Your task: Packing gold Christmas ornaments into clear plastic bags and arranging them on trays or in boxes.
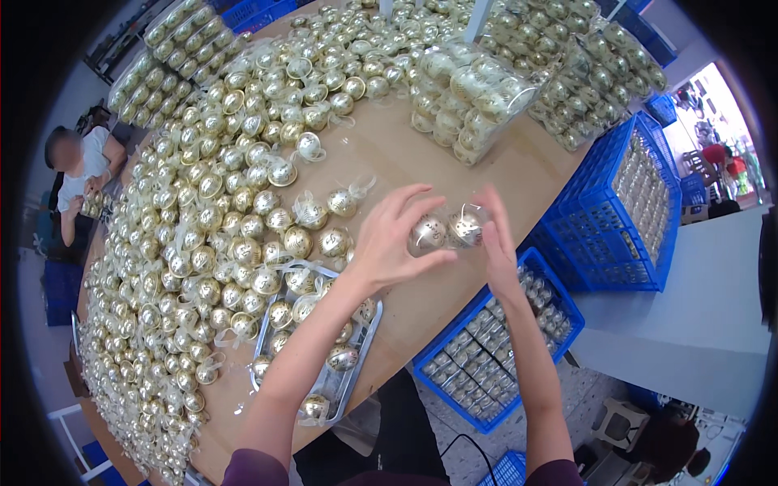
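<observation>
Two gold-silver ball ornaments sit side by side between my hands, a left ball (428,233) and a right ball (468,228). Clear film seems to lie around the right one. My left hand (395,240) curves about the left ball with fingers and thumb spread apart. Beside the right ball is my right hand (498,243), its fingers stretched and a little blurred, the thumb close to the ball's edge. Under my left forearm stands a metal tray (362,368) holding several similar balls, partly hidden by the arm.
A large heap of ball ornaments (235,174) covers the table's left and far side. Clear packs of balls (470,97) are stacked at the back. Blue crates (559,324) with packed balls stand to the right, one below the table edge. Another person (85,166) sits far left.
</observation>
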A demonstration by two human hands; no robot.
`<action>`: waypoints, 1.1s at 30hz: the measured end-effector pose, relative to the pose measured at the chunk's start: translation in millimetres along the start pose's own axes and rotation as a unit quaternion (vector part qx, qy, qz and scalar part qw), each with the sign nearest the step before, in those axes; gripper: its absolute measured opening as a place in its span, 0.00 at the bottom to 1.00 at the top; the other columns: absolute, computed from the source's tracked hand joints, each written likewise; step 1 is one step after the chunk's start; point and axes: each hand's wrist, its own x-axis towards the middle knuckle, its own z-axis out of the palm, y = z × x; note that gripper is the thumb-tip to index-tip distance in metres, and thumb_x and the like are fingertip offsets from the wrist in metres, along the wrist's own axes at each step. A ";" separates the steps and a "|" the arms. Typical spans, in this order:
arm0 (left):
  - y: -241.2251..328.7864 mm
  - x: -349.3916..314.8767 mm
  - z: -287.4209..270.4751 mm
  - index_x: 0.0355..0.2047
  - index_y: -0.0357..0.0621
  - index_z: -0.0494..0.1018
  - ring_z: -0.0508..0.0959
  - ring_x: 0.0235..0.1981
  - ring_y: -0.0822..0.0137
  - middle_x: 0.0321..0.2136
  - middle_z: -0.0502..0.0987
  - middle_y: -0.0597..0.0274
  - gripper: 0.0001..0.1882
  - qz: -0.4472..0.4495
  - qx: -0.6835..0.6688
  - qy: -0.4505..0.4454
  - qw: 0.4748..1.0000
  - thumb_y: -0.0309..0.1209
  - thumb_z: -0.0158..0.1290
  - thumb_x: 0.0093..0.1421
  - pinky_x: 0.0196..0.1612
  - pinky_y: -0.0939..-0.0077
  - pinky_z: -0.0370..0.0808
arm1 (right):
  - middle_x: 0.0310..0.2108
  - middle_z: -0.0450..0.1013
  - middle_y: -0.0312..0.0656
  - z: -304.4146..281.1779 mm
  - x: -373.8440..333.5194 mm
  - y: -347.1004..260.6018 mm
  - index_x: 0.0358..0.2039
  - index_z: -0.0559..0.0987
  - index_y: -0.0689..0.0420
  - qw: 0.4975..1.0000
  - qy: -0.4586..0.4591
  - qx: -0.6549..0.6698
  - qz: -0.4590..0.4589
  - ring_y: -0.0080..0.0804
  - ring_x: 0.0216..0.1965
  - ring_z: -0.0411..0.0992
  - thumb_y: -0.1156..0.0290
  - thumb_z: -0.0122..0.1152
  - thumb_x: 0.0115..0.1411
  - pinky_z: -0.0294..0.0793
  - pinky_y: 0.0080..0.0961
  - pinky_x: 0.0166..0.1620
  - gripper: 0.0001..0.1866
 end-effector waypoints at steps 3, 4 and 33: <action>9.0 8.0 2.9 0.49 0.48 0.72 0.73 0.47 0.55 0.45 0.74 0.58 0.37 0.031 0.109 0.014 0.993 0.54 0.65 0.41 0.48 0.61 0.71 | 0.45 0.67 0.39 -12.0 1.9 26.8 0.50 0.68 0.58 0.995 -0.036 -0.009 0.089 0.25 0.50 0.65 0.55 0.37 0.70 0.64 0.24 0.55 0.20; 12.4 10.3 3.5 0.49 0.49 0.73 0.76 0.43 0.57 0.43 0.76 0.59 0.37 0.039 0.157 0.007 0.987 0.54 0.65 0.40 0.43 0.65 0.74 | 0.45 0.67 0.39 -10.9 3.3 29.0 0.50 0.68 0.58 0.995 -0.034 -0.009 0.089 0.25 0.50 0.65 0.55 0.37 0.70 0.64 0.24 0.55 0.20; 5.6 5.0 -1.8 0.33 0.39 0.78 0.70 0.54 0.59 0.56 0.66 0.54 0.16 -0.120 -0.287 -0.095 0.946 0.38 0.47 0.65 0.53 0.66 0.69 | 0.36 0.69 0.39 -8.4 33.8 -53.7 0.31 0.77 0.60 0.901 -0.284 -0.324 -0.054 0.35 0.42 0.66 0.73 0.61 0.56 0.64 0.27 0.48 0.05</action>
